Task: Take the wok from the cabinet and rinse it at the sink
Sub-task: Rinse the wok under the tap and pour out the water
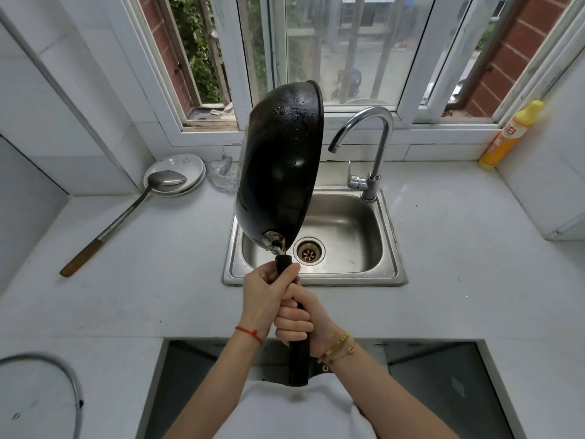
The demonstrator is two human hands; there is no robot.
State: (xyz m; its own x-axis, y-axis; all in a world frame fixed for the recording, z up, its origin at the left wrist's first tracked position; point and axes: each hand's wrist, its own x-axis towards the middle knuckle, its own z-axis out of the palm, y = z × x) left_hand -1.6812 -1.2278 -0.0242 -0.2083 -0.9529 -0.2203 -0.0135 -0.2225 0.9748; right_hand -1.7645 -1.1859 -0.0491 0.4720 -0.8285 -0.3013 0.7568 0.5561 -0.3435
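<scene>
Both-handed: left hand [269, 291], right hand [299, 323] grip wok [280, 163] handle.

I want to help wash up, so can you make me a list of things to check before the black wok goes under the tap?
1. Grip: left hand and right hand both grip the wok by its handle. Ok.
2. Wok position: tilted on edge above the sink, left of the faucet spout, not under it. Not ok.
3. Water: none seen running from the spout. Not ok.
4. Sink basin: holds no dishes where visible, drain uncovered. Ok.
5. Ladle and plates sit left on the counter, apart from the wok. Ok.
6. Wok inside clean: faces away. Cannot tell.
</scene>
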